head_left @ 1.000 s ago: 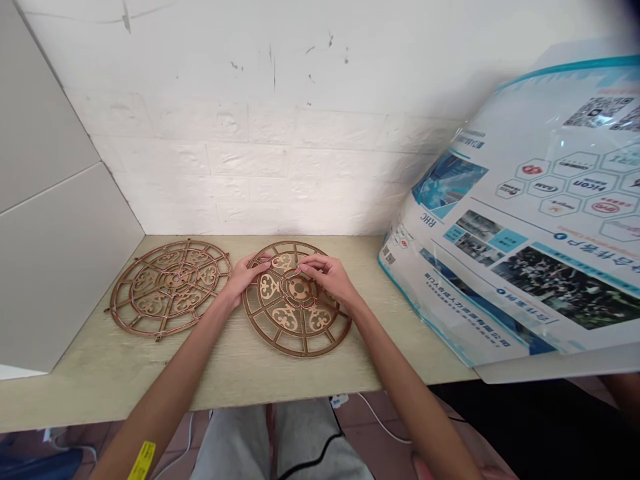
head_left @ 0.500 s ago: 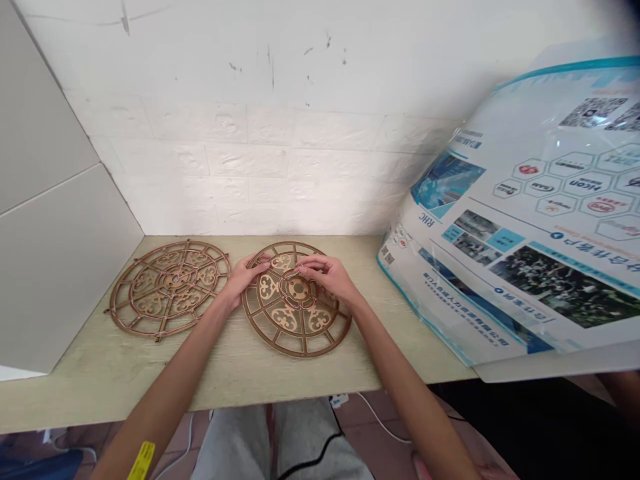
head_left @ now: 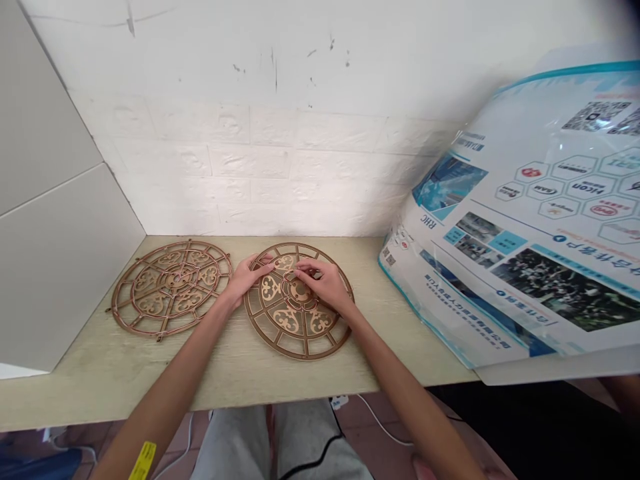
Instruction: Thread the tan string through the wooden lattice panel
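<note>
Two round copper-coloured openwork metal discs lie flat on a pale wooden shelf, each with a spoked rim and scrolled motifs. My hands are both on the right disc, and the left disc sits untouched beside it. The fingers of my left hand grip the right disc's upper left edge. My right hand pinches the lobed inner ring near the disc's centre. The fingers hide the upper part of that disc.
A white brick wall rises behind the shelf, with a grey panel at the left. A large printed plastic-covered sheet leans over the shelf's right side. My grey trousers and floor cables show below the front edge.
My right hand has shifted slightly left over the disc's centre, its fingers drawn in. The right disc has moved a little to the right. The left disc stays put.
</note>
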`<state>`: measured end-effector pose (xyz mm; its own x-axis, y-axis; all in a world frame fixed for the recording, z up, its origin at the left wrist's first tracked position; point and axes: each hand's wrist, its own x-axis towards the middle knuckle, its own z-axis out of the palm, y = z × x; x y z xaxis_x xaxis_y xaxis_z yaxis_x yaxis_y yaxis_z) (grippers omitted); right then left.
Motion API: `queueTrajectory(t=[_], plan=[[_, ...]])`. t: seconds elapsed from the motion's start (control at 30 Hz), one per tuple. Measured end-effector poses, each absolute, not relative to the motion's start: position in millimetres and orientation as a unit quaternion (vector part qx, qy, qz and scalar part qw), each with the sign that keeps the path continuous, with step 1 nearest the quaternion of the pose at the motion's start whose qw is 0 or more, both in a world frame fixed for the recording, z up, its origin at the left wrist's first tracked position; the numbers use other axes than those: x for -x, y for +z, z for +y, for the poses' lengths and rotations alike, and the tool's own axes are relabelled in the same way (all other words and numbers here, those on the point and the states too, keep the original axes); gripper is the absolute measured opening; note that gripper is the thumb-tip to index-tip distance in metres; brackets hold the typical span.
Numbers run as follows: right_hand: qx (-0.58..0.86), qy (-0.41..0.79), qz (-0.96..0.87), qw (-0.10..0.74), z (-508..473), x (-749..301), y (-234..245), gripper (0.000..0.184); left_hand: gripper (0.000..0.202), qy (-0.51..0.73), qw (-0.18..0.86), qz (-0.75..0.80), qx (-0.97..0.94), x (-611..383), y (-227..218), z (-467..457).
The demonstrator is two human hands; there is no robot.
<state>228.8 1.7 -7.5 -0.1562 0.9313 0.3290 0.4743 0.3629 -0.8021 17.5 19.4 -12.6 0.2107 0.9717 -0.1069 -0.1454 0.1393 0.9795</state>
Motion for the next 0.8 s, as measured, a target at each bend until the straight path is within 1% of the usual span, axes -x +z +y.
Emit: queueTrajectory(t=[0.13,0.3,0.4,0.47,0.57,0.67,0.8], plan=[[0.484,0.265,-0.723,0.416,4.1,-231.1,-9.4,0.033,0.071,0.436,0.541,0.466,-0.547,-19.4,-11.2,19.2],[0.501,0.261,-0.713,0.415,3.7,-230.1,-7.3,0.033,0.095,0.397,0.401,0.525,-0.638,-15.8,-12.8,21.0],[0.513,0.265,-0.708,0.407,2.6,-228.4,-6.6,0.032,0.103,0.371,0.352,0.535,-0.672,-13.1,-13.9,22.8],[0.515,0.269,-0.708,0.402,2.7,-226.9,-8.1,0.031,0.105,0.343,0.32,0.551,-0.69,-12.9,-13.1,22.7],[0.521,0.253,-0.706,0.407,4.3,-224.7,-12.7,0.03,0.102,0.301,0.268,0.585,-0.704,-15.2,-10.5,20.3],[0.511,0.223,-0.715,0.421,5.7,-223.0,-18.0,0.028,0.102,0.28,0.232,0.606,-0.707,-18.5,-8.9,17.4],[0.49,0.207,-0.739,0.414,6.7,-221.9,-24.2,0.027,0.102,0.257,0.192,0.622,-0.715,-22.1,-9.9,15.9]])
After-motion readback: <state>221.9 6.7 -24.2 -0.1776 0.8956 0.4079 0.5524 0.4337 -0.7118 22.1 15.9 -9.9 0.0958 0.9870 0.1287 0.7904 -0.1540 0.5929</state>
